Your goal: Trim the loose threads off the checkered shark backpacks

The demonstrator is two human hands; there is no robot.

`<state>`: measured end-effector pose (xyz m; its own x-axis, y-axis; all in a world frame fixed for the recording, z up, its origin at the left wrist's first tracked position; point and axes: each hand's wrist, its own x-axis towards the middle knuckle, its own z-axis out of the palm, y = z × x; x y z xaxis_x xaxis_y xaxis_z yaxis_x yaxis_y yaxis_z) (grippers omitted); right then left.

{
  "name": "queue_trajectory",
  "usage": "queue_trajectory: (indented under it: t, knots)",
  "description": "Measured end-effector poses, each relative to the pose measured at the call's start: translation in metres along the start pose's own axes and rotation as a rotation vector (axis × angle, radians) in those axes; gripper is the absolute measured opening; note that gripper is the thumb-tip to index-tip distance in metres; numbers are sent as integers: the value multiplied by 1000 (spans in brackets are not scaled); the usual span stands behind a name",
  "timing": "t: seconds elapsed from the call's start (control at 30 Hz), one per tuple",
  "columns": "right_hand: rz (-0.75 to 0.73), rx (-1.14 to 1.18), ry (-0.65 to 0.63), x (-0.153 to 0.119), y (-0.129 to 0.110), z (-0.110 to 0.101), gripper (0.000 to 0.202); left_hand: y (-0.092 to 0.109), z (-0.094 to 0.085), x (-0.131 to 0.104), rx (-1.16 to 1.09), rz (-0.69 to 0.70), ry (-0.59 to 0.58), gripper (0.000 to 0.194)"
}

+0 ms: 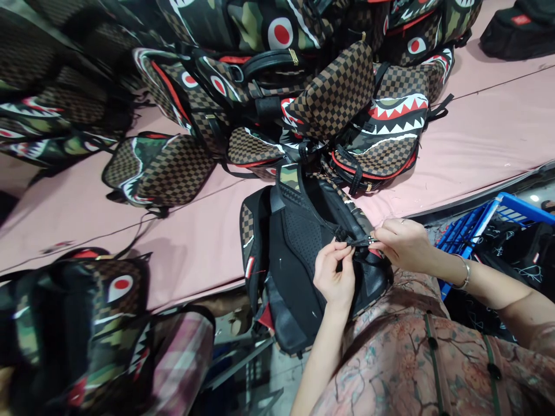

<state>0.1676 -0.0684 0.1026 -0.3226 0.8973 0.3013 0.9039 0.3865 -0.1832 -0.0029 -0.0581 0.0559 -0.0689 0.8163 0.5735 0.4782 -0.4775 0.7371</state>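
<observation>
A backpack [299, 254] with a black padded back panel leans from the pink table edge onto my lap, its shoulder straps facing up. Over its right side, a thin black webbing strap [359, 241] stretches between my two hands. My left hand [336, 271] pinches one part of this strap between thumb and fingertips. Closed around the strap's other part is my right hand [401, 245], with a bracelet on its wrist. A small shiny spot shows by the right fingertips; what it is I cannot make out.
Checkered and camouflage backpacks with shark-mouth prints [381, 136] pile up across the pink table [485, 133]. At the right stands a blue plastic crate [524, 211] holding black items. On the lower left, another backpack [108, 323] rests by a person's plaid-covered leg [184, 358].
</observation>
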Motion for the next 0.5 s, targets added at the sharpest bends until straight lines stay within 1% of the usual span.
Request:
queue_trajectory:
  t: [0.13,0.23,0.4,0.5]
  knots:
    - [-17,-71,-45,5,-1,-11,20,1,1,1,26,6,-7,6]
    - [-53,-121,-59,7,-2,-17,17,2,2,1,44,7,-12,5]
    - [-106,-151,-98,9,-1,-18,11,3,2,3,54,50,-21,6]
    - [-110,-125,-115,10,1,-17,11,4,2,3,48,44,-31,5]
